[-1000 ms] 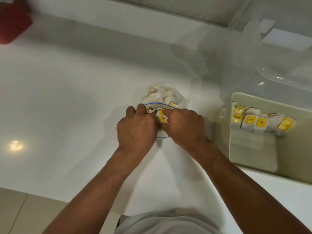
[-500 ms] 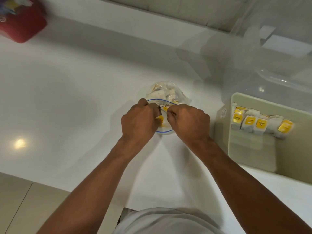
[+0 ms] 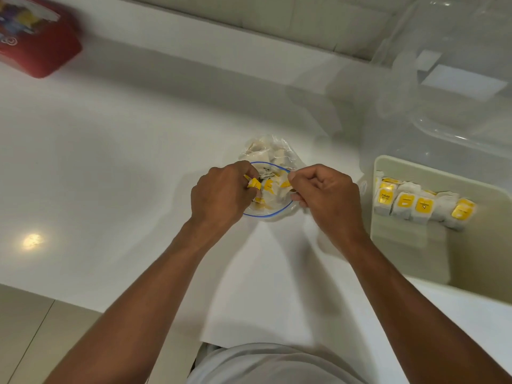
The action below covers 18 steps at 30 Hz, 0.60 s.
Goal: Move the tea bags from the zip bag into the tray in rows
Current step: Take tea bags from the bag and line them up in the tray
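one row of tea bags (image 3: pixel 421 205) lines the tray (image 3: pixel 471 261); many remain in the zip bag (image 3: pixel 273 173), where the left hand (image 3: pixel 219 196) pinches a yellow tag and the right hand (image 3: pixel 324 196) grips the rim.

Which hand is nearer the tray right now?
Right. The right hand is at the zip bag's mouth on the side facing the tray; the left hand is on the far side.
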Motion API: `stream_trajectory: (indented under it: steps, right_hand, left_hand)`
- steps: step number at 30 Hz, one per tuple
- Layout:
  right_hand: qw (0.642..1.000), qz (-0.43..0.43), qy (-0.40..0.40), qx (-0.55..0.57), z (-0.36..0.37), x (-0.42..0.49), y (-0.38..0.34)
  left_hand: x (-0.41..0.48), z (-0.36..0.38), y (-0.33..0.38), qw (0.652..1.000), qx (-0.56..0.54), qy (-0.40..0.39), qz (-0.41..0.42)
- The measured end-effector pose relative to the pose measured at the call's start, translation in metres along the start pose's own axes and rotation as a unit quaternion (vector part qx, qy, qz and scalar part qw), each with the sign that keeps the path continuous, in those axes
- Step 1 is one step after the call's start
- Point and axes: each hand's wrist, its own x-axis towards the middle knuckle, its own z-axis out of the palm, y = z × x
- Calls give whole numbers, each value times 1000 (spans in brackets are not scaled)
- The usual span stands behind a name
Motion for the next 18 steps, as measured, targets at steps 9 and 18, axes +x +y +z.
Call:
stream_trajectory:
  steps: [9,18]
  right_hand:
    - [995,-33,16,-89,-14,-1,0]
    - [999,-3,-9,-40,-22,4,1]
  left_hand:
    - [2,16,14,949,290,-1,126]
    - [10,28,17,941,303,30,151]
